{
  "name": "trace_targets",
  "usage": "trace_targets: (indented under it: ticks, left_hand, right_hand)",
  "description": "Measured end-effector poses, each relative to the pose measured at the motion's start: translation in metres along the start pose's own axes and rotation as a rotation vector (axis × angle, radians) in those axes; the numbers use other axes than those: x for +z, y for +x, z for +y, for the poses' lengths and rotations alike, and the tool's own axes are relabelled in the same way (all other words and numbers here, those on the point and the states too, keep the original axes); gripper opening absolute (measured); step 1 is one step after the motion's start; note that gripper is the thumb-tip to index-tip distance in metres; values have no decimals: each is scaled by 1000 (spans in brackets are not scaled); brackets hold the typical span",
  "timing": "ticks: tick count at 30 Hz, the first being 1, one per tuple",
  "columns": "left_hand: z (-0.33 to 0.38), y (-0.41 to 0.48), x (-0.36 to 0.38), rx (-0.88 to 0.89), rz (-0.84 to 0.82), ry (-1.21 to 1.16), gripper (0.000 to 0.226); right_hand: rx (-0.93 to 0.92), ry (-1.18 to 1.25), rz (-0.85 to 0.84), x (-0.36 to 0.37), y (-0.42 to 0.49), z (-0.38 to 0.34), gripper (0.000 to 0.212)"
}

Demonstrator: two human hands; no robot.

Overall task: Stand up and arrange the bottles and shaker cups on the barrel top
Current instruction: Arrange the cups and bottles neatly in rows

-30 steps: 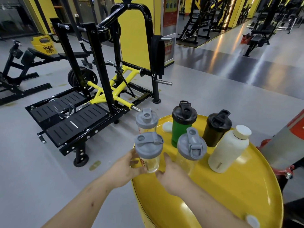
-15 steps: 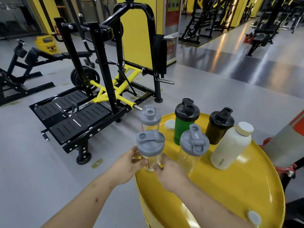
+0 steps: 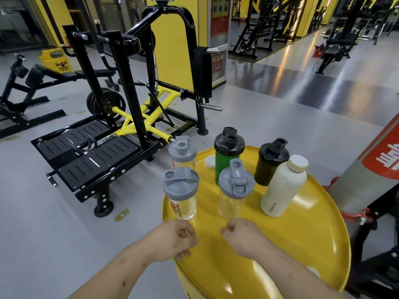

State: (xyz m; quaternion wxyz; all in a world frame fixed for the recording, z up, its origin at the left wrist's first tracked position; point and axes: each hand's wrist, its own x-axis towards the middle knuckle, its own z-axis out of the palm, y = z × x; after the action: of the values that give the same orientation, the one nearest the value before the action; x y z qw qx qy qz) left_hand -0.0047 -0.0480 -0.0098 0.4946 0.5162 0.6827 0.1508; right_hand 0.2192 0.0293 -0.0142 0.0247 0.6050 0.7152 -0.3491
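Both hands sit low over the near part of the yellow barrel top (image 3: 302,244), apart from every bottle. The left hand (image 3: 172,240) has its fingers (image 3: 186,252) curled loosely inward, empty, with the fingertips at the barrel's near-left rim; whether they touch the metal cannot be told. The right hand (image 3: 244,238) is curled the same way into a loose fist, holding nothing, its knuckles just short of the base of the nearer clear shaker.

All six containers stand upright on the far half of the barrel top. At the left edge is a clear shaker cup with a grey lid (image 3: 181,196) and red lettering on its side, its flip cap raised. Behind it, also at the left rim, stands a second clear shaker with a grey lid (image 3: 183,153). Toward the middle is a third clear shaker with a grey lid (image 3: 234,190), loop handle facing the camera. Behind that one stands the green shaker with a black lid (image 3: 226,154), and to its right the black shaker (image 3: 271,162). The cream bottle with a pale cap (image 3: 284,188) stands just in front of the black one, nearest the right. A small white cap (image 3: 209,161) lies flat beside the green shaker
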Motion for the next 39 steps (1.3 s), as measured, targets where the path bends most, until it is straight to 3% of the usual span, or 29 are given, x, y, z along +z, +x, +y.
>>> trace_targets:
  ticks: [5, 8, 10, 19, 24, 26, 29, 32, 35, 39]
  left_hand:
    - [37, 25, 46, 61, 125, 2, 60]
    - [51, 37, 57, 91, 237, -61, 74]
    - [57, 42, 60, 107, 278, -146, 79]
    - [76, 54, 72, 124, 349, -248, 65]
    - [74, 55, 75, 97, 352, -220, 66]
    - [71, 55, 77, 38, 376, -169, 53]
    - [75, 50, 92, -65, 185, -56, 30]
    - [87, 51, 121, -14, -11, 14, 39]
    - [109, 64, 145, 90, 21, 52, 65]
    - [143, 77, 156, 183, 88, 87, 75]
  right_hand:
    - [15, 62, 121, -22, 13, 28, 45]
    - [-35, 119, 143, -31, 16, 31, 71]
    - [-81, 116, 119, -33, 16, 31, 77]
    - [-155, 158, 103, -42, 13, 30, 65]
    - [-147, 130, 77, -42, 14, 35, 74]
    - [-120, 115, 61, -42, 16, 42, 79]
    - [-48, 70, 3, -47, 15, 65, 71]
    - [35, -49, -44, -62, 9, 91, 54]
    - [95, -109, 16, -81, 9, 113, 44]
    - [152, 61, 162, -100, 18, 129, 57]
